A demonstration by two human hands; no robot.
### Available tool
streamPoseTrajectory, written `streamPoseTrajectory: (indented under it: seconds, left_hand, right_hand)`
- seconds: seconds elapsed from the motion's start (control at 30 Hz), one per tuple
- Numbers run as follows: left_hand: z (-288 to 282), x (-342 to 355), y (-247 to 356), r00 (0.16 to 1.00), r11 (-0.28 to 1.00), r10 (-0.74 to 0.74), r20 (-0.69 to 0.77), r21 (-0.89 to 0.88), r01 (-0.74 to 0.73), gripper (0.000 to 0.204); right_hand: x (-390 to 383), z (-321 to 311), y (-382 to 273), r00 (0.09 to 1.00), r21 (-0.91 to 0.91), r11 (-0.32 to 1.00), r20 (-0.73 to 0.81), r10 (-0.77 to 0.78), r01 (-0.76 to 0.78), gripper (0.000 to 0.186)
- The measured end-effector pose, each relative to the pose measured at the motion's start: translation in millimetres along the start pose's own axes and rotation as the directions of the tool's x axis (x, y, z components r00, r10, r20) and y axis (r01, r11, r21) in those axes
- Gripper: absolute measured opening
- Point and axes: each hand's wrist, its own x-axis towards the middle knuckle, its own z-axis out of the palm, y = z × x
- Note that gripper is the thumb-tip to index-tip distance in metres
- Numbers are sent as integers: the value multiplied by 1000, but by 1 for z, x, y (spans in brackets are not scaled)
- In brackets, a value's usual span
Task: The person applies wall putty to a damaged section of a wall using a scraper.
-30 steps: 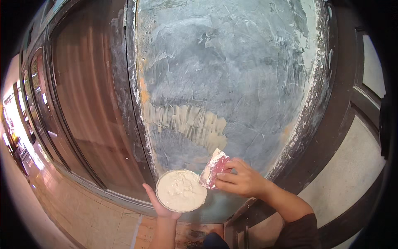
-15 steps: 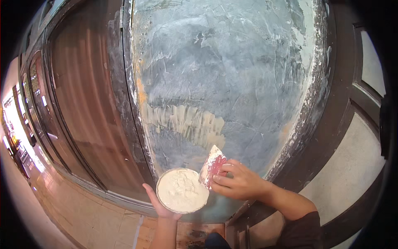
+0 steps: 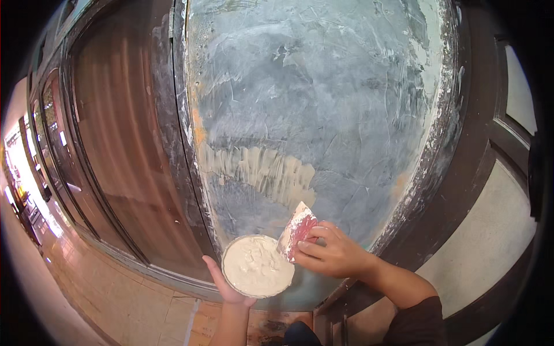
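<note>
My left hand [image 3: 226,286] grips a round tub of creamy white putty [image 3: 257,266] from its left side and below, thumb up along the rim. In my right hand [image 3: 330,252] is a red putty scraper [image 3: 298,232], its face smeared with white putty and its pointed corner up. The scraper sits close beside the tub's right rim; whether they touch I cannot tell. Behind them stands a grey-blue wall [image 3: 300,104] with a patch of streaky cream putty [image 3: 262,170] on its lower left part.
A dark-framed glass pane with a brown curtain [image 3: 124,132] flanks the wall on the left. Dark wooden framing with pale panels [image 3: 485,242] stands at the right. Tiled floor [image 3: 135,303] lies at lower left, beside a wooden surface [image 3: 274,323] below the tub.
The tub and my left hand have shifted slightly right in the view. The scraper stays by the tub's rim, and the putty's surface looks a little different.
</note>
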Motion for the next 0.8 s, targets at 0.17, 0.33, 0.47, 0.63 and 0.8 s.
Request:
streamPoseTrajectory:
  seconds: [0.17, 0.33, 0.47, 0.63, 0.8]
  left_hand:
    - [10, 0, -3, 998, 1000, -20, -58, -1, 20, 109]
    - [11, 0, -7, 998, 1000, -9, -55, -6, 9, 109]
    - [8, -1, -11, 1000, 1000, -13, -7, -24, 13, 108]
    - [5, -1, -18, 1000, 1000, -19, -20, -18, 19, 108]
    - [0, -2, -23, 996, 997, -78, -37, -26, 77, 108]
  right_hand:
    - [-1, 1, 2, 1000, -43, 999, -5, 4, -4, 24]
    - [1, -1, 5, 999, -26, 1000, -40, 9, -10, 23]
    - [-2, 0, 6, 998, -23, 1000, -55, 13, -14, 23]
    - [-3, 0, 6, 996, -17, 999, -79, 37, -38, 23]
    - [-7, -2, 8, 992, -55, 996, -114, 62, -69, 23]
